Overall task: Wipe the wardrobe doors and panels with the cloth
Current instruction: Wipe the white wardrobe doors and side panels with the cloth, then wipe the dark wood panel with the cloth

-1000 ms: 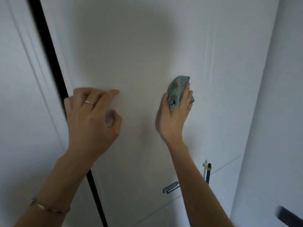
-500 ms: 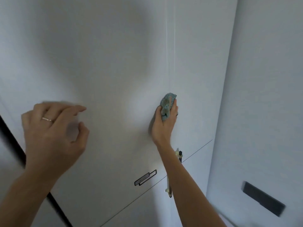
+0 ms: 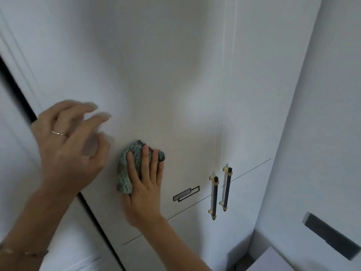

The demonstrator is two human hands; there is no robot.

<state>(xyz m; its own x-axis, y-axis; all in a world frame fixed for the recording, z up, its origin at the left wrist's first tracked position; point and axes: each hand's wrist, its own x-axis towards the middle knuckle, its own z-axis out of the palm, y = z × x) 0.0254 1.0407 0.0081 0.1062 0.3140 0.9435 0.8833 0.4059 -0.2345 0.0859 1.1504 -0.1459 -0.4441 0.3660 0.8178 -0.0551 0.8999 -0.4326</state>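
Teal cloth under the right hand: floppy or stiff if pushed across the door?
Likely floppy: the cloth bunches in uneven folds under the right hand. Probably light, since flat fingers alone pin it to the upright wardrobe door. Its knobbly weave may drag rather than slip.

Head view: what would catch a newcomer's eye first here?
The teal cloth stands out, pressed flat to the white wardrobe door under the straight fingers of the right hand at centre. Just left, the left hand, with a ring, hovers blurred with loosely curled fingers. Lower right, two dark bar handles flank the door seam.
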